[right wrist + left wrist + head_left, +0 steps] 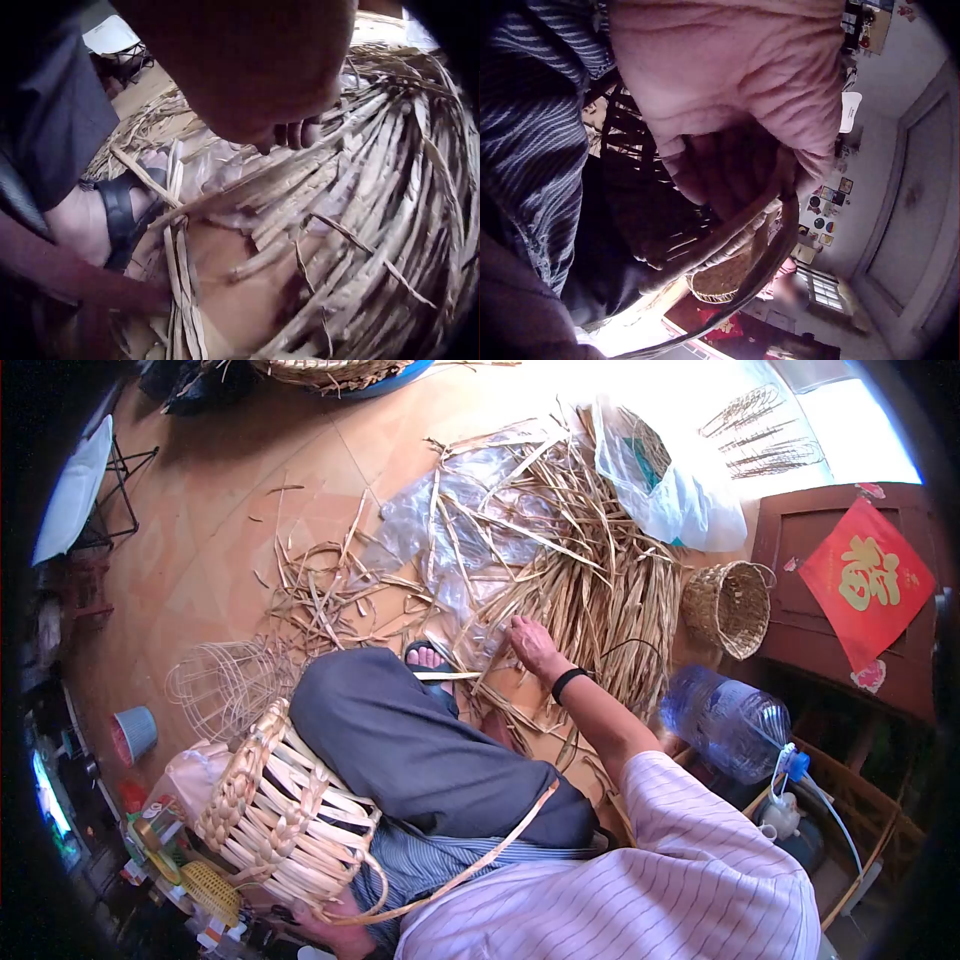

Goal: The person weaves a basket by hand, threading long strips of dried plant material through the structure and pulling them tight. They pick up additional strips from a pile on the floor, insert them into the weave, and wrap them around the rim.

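A partly woven basket (290, 800) of pale dried stalks leans on its side against the person's lap. At its rim the left hand (335, 925) grips the basket; in the left wrist view that hand (735, 82) curls its fingers over the braided edge, with a long loose strand trailing from it. Across the lap, the right hand (535, 645) reaches down to a large heap of dried stalks (610, 590) on the floor. The right wrist view shows this hand (262, 75) from behind, its fingers curled at a stalk (247, 180); their grip is partly hidden.
A finished small basket (728, 610) and a big water bottle (725, 720) stand at right. Clear plastic (400, 525) lies under the stalks, beside scattered scraps (320, 585). On the left are a wire frame (225, 685) and a small bin (135, 732). A sandalled foot (430, 660) is near the heap.
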A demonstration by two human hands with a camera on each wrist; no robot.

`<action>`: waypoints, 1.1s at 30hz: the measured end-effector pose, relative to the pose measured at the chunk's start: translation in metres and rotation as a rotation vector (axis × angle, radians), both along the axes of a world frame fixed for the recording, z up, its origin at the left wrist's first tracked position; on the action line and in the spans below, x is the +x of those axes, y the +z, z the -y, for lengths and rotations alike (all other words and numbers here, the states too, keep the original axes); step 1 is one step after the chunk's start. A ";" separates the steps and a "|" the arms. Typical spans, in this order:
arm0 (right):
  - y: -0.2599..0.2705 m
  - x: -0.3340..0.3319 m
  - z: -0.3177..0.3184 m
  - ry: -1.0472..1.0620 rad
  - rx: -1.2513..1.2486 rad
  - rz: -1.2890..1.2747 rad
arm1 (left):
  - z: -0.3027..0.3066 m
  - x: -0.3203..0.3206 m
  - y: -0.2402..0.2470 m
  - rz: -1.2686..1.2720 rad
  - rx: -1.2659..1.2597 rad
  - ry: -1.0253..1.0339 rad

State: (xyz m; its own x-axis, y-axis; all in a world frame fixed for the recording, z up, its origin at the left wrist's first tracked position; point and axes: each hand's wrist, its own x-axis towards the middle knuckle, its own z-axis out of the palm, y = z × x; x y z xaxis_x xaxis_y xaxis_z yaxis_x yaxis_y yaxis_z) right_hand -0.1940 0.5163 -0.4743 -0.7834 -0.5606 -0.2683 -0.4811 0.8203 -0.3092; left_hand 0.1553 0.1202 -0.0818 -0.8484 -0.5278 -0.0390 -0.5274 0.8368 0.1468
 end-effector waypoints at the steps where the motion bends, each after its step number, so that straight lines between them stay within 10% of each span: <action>1: -0.008 -0.002 0.001 -0.031 0.027 0.047 | -0.014 -0.019 0.012 0.025 0.026 0.056; 11: 0.005 -0.005 -0.036 0.028 -0.002 0.152 | -0.002 0.006 -0.003 0.059 -0.129 -0.025; 24: 0.112 0.065 -0.083 -0.769 -0.765 0.421 | -0.006 -0.011 -0.002 -0.173 -0.267 -0.373; 29: 0.132 0.096 -0.070 -0.681 -0.614 0.425 | 0.028 0.032 -0.034 0.082 -0.128 -0.221; 33: 0.193 0.112 -0.016 -0.567 -0.714 0.558 | 0.020 0.017 -0.036 -0.235 -0.091 -0.195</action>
State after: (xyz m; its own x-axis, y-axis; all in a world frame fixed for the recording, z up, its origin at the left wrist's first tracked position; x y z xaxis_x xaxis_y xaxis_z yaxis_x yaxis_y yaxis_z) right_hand -0.0819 0.5321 -0.2810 -0.8470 -0.3216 -0.4234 0.2720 0.4222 -0.8648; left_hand 0.1722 0.1000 -0.1176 -0.9142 -0.3468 0.2097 -0.3164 0.9341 0.1656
